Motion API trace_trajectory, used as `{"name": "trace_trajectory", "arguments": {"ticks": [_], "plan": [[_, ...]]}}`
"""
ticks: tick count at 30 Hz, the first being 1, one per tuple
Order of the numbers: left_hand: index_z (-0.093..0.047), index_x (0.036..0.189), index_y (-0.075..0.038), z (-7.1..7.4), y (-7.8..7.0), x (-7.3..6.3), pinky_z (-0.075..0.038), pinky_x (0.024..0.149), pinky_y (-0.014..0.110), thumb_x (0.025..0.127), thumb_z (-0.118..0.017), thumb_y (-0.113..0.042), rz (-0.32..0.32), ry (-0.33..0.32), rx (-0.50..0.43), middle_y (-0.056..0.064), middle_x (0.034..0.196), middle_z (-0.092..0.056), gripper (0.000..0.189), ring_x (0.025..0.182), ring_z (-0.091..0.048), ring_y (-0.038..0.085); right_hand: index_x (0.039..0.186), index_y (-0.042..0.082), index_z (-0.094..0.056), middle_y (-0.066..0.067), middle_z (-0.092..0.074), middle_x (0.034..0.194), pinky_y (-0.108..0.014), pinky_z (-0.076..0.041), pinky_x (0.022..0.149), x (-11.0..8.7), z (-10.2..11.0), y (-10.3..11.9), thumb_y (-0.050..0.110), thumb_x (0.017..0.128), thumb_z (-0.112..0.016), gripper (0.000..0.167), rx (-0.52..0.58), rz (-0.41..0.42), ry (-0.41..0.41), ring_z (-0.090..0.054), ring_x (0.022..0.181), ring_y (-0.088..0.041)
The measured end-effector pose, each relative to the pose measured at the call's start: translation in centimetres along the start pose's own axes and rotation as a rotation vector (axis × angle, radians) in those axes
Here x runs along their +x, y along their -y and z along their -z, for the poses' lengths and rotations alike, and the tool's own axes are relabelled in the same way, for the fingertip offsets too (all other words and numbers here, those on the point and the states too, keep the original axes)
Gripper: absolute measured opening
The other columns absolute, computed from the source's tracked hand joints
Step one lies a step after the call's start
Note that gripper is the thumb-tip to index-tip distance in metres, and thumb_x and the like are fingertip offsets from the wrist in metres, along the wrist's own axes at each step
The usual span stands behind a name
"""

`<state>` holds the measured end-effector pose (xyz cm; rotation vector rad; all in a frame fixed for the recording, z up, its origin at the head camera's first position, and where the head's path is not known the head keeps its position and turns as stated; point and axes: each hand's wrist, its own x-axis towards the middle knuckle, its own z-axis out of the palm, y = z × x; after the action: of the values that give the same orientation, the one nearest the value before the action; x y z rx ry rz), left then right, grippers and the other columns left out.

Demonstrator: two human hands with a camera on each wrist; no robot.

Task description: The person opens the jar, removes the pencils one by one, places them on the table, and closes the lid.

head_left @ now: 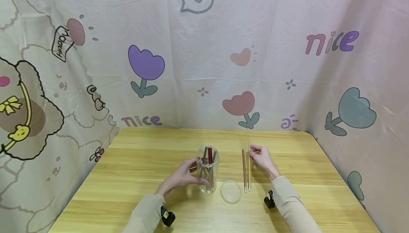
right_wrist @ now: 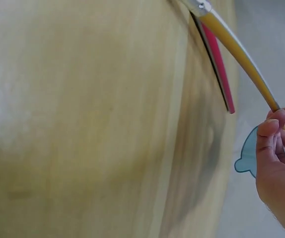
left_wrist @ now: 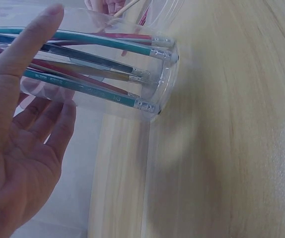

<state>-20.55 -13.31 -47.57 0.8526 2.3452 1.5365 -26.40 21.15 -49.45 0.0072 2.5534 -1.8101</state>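
Note:
A clear cylindrical jar (head_left: pixel 216 179) stands on the table with several pencils (head_left: pixel 210 155) leaning inside it. My left hand (head_left: pixel 181 174) holds the jar around its side, thumb across the front. In the left wrist view, green, red and dark pencils (left_wrist: pixel 90 90) rest with their eraser ends at the jar's bottom. Farther right, my right hand (head_left: pixel 262 158) pinches a yellow pencil (head_left: pixel 249 172) near its far end, between thumb and fingers (right_wrist: pixel 270 128). Just left of that pencil, a dark red pencil (head_left: pixel 244 171) lies on the table, roughly parallel to it.
A round clear lid (head_left: pixel 231 191) lies flat on the table between the jar and the loose pencils. The wooden table (head_left: pixel 140 162) ends at a printed cloth (head_left: pixel 191 94) hanging behind it and along both sides.

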Motion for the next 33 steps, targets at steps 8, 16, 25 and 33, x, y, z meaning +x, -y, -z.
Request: {"name": "trace_trajectory", "arguments": {"ticks": [8, 16, 25, 33], "plan": [[-0.055, 0.139, -0.011, 0.0, -0.1, -0.1, -0.044, 0.115, 0.057, 0.077, -0.088, -0.021, 0.005, 0.000, 0.005, 0.012, 0.140, -0.062, 0.071, 0.134, -0.055, 0.039, 0.142, -0.016, -0.042, -0.032, -0.061, 0.113, -0.019, -0.054, 0.057, 0.1, -0.2, -0.5, -0.005, 0.092, -0.060, 0.054, 0.008, -0.038, 0.072, -0.060, 0.071, -0.015], [-0.055, 0.140, -0.013, 0.0, -0.2, -0.1, -0.045, 0.115, 0.056, 0.076, -0.088, -0.024, 0.019, -0.001, 0.005, 0.011, 0.141, -0.062, 0.073, 0.134, -0.055, 0.038, 0.143, -0.016, -0.040, -0.031, -0.061, 0.111, -0.018, -0.053, 0.056, 0.5, -0.5, -1.2, -0.008, 0.090, -0.059, 0.057, 0.031, -0.034, 0.119, -0.058, 0.070, -0.013], [-0.055, 0.139, -0.013, 0.0, -0.1, 0.0, -0.044, 0.116, 0.057, 0.077, -0.088, -0.023, 0.018, 0.003, -0.011, 0.012, 0.140, -0.061, 0.071, 0.136, -0.053, 0.040, 0.141, -0.020, -0.040, -0.033, -0.060, 0.108, -0.021, -0.052, 0.054, 0.0, -0.7, -0.6, -0.008, 0.090, -0.059, 0.056, -0.039, -0.018, 0.123, -0.058, 0.067, -0.015], [-0.055, 0.139, -0.012, 0.1, -0.1, 0.0, -0.043, 0.116, 0.057, 0.078, -0.087, -0.021, 0.003, 0.005, -0.007, 0.014, 0.141, -0.060, 0.070, 0.136, -0.052, 0.041, 0.140, -0.017, -0.044, -0.024, -0.063, 0.100, -0.018, -0.050, 0.052, 0.6, -1.1, -1.8, -0.008, 0.088, -0.060, 0.056, -0.087, -0.016, 0.094, -0.057, 0.065, -0.013]]}}
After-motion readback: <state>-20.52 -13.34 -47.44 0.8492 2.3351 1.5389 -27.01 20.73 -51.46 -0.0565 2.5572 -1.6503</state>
